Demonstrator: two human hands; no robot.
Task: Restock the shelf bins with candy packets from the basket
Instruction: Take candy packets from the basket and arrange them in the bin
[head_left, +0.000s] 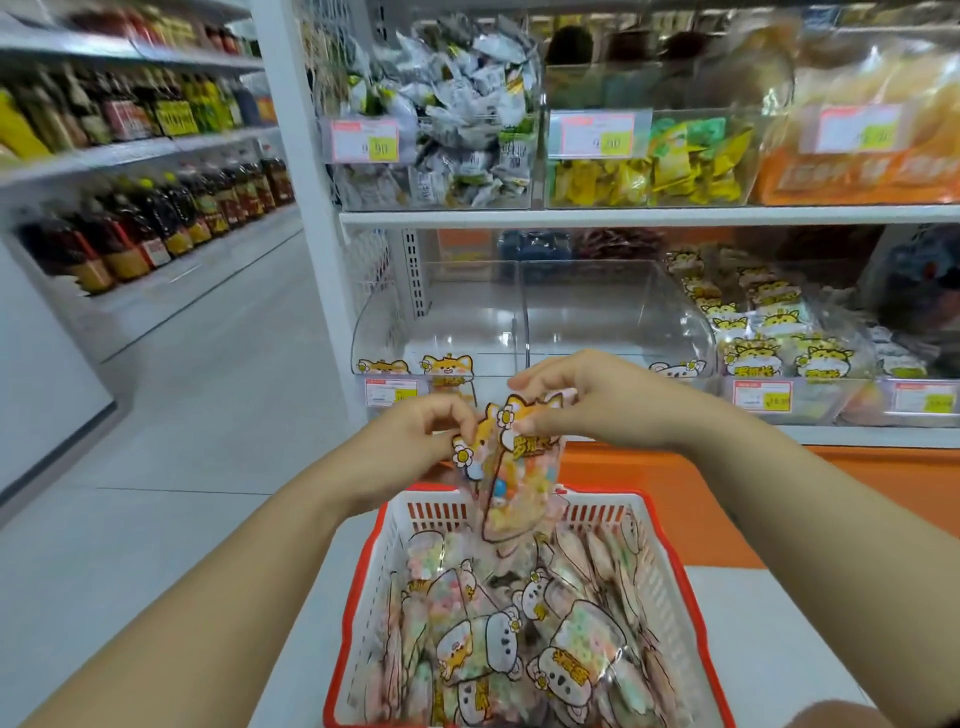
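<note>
While dark bottles with yellow labels (156, 223) line the white shelves far left, the action sits dead centre. Left hand (415, 434) first: its fingers (460, 415) are pinching the upper left edge of a see-through candy packet with an orange cartoon-cat top (519, 467). That packet hangs upright in the air, just above the far end of a red-rimmed white plastic basket (376, 582) and in front of the lower shelf. Whether a second packet is tucked behind it, I cannot tell.

Down in the basket, a heap of matching cartoon-animal candy packets (519, 634) lies jumbled together.

Moving across, the right hand (602, 400) has its thumb and fingers clamped on the packet's top right edge, so both hands hold it together.

Behind the hands, on the lower shelf, stand two transparent curved-front plastic bins (441, 332) side by side. Further right, a neighbouring bin of yellow cat-faced packets (769, 338) is well filled. Up top, one bin holds grey-white wrapped sweets (457, 104), the next yellow and green packets (670, 161), each with a pink-edged price tag (365, 139).
</note>
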